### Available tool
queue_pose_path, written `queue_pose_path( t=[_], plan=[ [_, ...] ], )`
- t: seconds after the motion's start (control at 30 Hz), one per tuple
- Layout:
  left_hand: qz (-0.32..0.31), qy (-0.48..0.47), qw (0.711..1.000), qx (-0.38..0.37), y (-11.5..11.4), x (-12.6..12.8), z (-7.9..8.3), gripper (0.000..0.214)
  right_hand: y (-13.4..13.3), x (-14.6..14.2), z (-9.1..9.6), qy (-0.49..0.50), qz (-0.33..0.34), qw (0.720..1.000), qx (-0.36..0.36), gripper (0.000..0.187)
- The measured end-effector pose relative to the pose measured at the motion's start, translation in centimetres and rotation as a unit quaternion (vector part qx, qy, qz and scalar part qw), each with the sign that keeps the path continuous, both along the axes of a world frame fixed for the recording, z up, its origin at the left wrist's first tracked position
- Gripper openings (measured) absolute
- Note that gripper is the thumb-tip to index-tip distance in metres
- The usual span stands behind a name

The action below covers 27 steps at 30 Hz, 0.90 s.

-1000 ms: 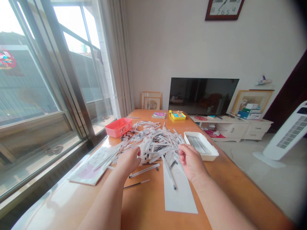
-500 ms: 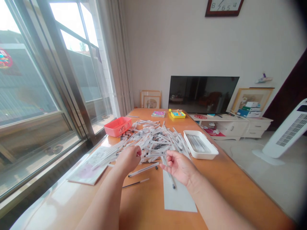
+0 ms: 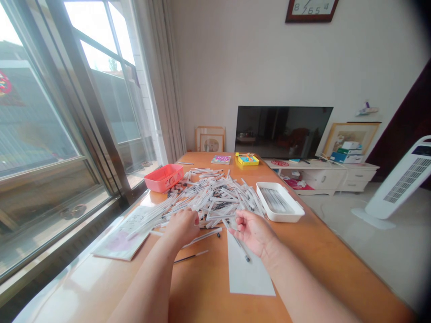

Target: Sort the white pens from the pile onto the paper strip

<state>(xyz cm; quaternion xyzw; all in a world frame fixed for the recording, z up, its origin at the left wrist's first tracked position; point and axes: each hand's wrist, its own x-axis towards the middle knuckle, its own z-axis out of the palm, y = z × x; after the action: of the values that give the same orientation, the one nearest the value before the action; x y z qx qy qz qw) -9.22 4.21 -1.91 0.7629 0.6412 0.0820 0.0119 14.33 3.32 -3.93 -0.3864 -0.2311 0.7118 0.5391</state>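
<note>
Pens (image 3: 232, 193): big messy pile mid-table, most of them unsorted by the look of it.
White tray (image 3: 286, 218): right of pile, thin rods (image 3: 276, 199) lined up inside; likely the done part.
Left hand (image 3: 183, 224): at pile's near edge, fingers curled; can't tell if gripping anything.
Right hand (image 3: 253, 231): over paper (image 3: 251, 278), fingers bent in, by capped pen (image 3: 239, 246); grip can't be told.
Strays: refill (image 3: 190, 257) near left wrist.
Progress: probably early, far more left than done.
</note>
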Motion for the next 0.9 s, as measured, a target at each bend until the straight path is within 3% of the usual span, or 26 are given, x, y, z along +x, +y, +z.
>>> queue_pose_path(
  t=[0.3, 0.57, 0.67, 0.77, 0.9],
  plan=[
    [-0.019, -0.033, 0.999, 0.007, 0.1, -0.5, 0.1, 0.015, 0.0, 0.1, 0.5, 0.022, -0.023, 0.999, 0.022, 0.016],
    [-0.047, -0.206, 0.977, 0.014, 0.1, -0.3, 0.4, 0.012, -0.3, 0.1, 1.4, 0.000, -0.076, 0.994, 0.077, 0.020],
    [-0.082, -0.323, 0.943, -0.012, -0.3, 0.7, 1.1, 0.013, -0.5, 0.1, 2.0, -0.035, -0.102, 0.989, 0.103, 0.020],
    [-0.103, -0.460, 0.880, -0.050, -0.8, 1.7, 1.8, 0.017, -0.7, 0.1, 2.3, -0.066, -0.126, 0.981, 0.132, 0.021],
    [-0.099, -0.570, 0.810, -0.093, -1.0, 2.1, 1.9, 0.025, -0.7, 0.2, 2.5, -0.080, -0.147, 0.974, 0.150, 0.023]
  ],
)
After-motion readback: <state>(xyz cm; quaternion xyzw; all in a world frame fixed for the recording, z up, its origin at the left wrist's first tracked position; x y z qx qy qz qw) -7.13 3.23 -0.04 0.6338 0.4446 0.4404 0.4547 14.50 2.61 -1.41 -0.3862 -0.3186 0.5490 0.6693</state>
